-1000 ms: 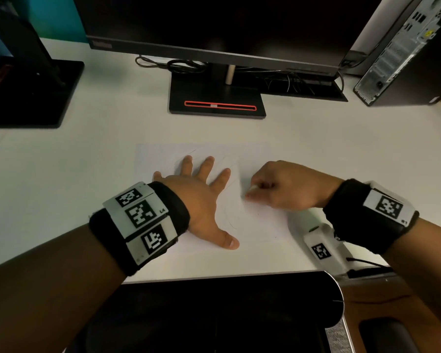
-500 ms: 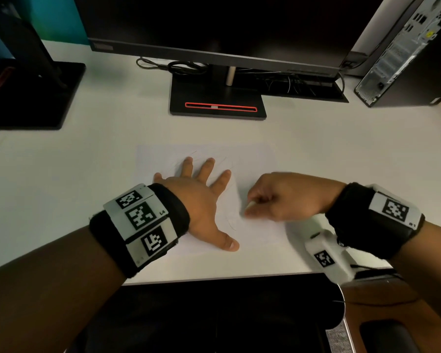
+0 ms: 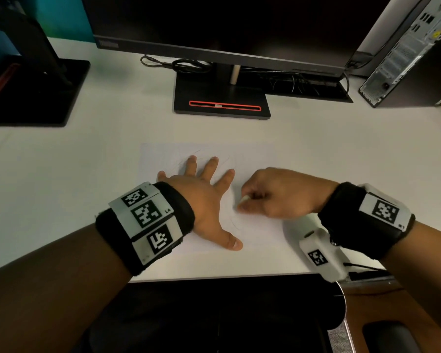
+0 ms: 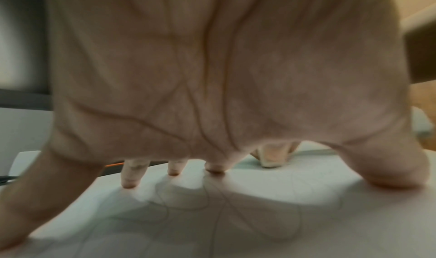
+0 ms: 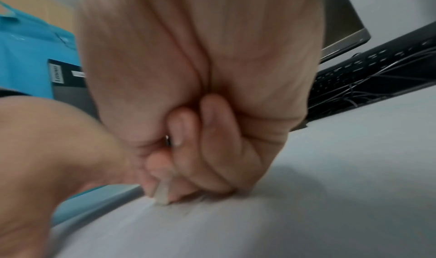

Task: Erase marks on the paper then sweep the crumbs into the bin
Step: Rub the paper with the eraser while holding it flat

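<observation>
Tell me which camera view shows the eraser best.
The right wrist view: the eraser sits close up, pinched in the right hand, its tip on the paper. The head view shows only a small pale sliver. The left wrist view shows it small and blurred past the left hand.

White desk (image 3: 61,174) bears paper (image 3: 260,159) (faintly pencilled) and monitor stand (image 3: 222,98).
</observation>
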Motion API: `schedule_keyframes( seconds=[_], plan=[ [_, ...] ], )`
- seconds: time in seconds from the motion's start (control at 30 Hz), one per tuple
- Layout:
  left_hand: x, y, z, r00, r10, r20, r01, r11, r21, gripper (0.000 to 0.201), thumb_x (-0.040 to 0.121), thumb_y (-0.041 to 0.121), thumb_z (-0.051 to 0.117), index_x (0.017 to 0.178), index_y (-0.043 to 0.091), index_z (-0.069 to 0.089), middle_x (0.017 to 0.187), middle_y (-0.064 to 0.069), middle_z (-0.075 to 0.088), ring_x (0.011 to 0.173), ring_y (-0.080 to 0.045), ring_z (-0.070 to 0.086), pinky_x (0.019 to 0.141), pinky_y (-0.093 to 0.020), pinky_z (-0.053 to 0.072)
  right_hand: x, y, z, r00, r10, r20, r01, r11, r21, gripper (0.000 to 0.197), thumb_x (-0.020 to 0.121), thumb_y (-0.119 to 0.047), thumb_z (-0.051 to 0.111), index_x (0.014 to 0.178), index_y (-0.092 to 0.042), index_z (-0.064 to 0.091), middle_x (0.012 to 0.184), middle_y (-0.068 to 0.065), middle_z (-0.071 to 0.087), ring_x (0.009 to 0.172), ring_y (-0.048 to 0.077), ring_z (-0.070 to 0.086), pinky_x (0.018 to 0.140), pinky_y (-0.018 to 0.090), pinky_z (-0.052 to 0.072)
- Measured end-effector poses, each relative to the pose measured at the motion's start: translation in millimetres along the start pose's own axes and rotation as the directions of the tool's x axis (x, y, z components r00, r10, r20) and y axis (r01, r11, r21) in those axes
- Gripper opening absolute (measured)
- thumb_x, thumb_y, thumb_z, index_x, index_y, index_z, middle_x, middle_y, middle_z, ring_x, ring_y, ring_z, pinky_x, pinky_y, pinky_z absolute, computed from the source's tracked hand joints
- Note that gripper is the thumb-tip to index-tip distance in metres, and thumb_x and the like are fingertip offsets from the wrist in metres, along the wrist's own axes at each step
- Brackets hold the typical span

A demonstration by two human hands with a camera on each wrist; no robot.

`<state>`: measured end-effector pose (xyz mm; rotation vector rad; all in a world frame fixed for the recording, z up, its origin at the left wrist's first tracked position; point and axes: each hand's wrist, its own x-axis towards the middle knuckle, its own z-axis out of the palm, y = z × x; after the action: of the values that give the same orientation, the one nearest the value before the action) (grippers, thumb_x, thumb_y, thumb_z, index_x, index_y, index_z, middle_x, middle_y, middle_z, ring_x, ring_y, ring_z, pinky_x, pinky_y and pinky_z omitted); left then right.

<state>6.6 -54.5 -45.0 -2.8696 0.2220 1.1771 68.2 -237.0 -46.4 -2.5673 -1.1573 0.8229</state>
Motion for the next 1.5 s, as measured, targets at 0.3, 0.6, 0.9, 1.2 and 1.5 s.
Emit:
schedule_keyframes(
  seconds=[0.3,0.6,0.9,1.2,1.5],
  plan=[
    [-0.2,-0.3,0.5,1.0,0.001,0.001,-0.001,1.0,-0.005,0.14,0.055,0.098,0.055,0.148,0.043,-0.034,0.156,0.009,-0.044,0.147,-0.032,-0.034,0.113,-0.075,0.009,-1.5,2.5,-2.5,1.0,0.0,0.009,0.0,1.0,-0.003,0.046,0.098,-0.043,0.059,0.066,-0.01,0.053,0.054,-0.005,0.045,0.05,0.009,0.039,0.054,0.026,0.038],
    [1.1,0.0,0.6,1.0,-0.006,0.009,0.006,1.0,0.002,0.141,0.054,0.099,0.055,0.147,0.044,-0.035,0.155,0.009,-0.045,0.146,-0.032,-0.035,0.113,-0.075,0.009,3.0,2.4,0.0,1.0,-0.002,-0.015,0.002,1.0,-0.009,0.046,0.099,-0.043,0.057,0.066,-0.011,0.053,0.057,-0.003,0.047,0.052,0.012,0.041,0.055,0.026,0.038],
    [-0.7,0.2,0.2,1.0,-0.005,0.006,0.005,1.0,0.005,0.14,0.055,0.099,0.055,0.148,0.043,-0.034,0.155,0.009,-0.045,0.147,-0.032,-0.034,0.114,-0.074,0.01,10.7,5.3,-8.5,0.998,0.057,-0.038,-0.058,0.998,-0.02,0.046,0.099,-0.04,0.057,0.065,-0.009,0.052,0.058,-0.001,0.048,0.052,0.012,0.041,0.056,0.027,0.038],
    [-2.2,-0.7,0.3,1.0,0.002,0.0,-0.002,1.0,0.003,0.145,0.056,0.098,0.055,0.15,0.033,-0.034,0.156,0.008,-0.044,0.147,-0.031,-0.033,0.115,-0.073,0.009,24.5,14.9,-19.8,0.985,0.106,-0.138,-0.113,0.993,-0.046,0.049,0.1,-0.039,0.055,0.063,-0.007,0.05,0.06,0.002,0.046,0.057,0.018,0.041,0.057,0.033,0.037],
    [-1.2,-1.1,1.2,1.0,0.008,-0.01,-0.008,1.0,-0.004,0.146,0.056,0.098,0.055,0.152,0.029,-0.033,0.156,0.008,-0.043,0.147,-0.031,-0.032,0.115,-0.073,0.009,31.4,13.6,-21.8,0.986,0.097,-0.135,-0.102,0.994,-0.026,0.048,0.1,-0.037,0.055,0.06,-0.011,0.048,0.057,0.0,0.044,0.054,0.015,0.039,0.056,0.029,0.035]
  ],
)
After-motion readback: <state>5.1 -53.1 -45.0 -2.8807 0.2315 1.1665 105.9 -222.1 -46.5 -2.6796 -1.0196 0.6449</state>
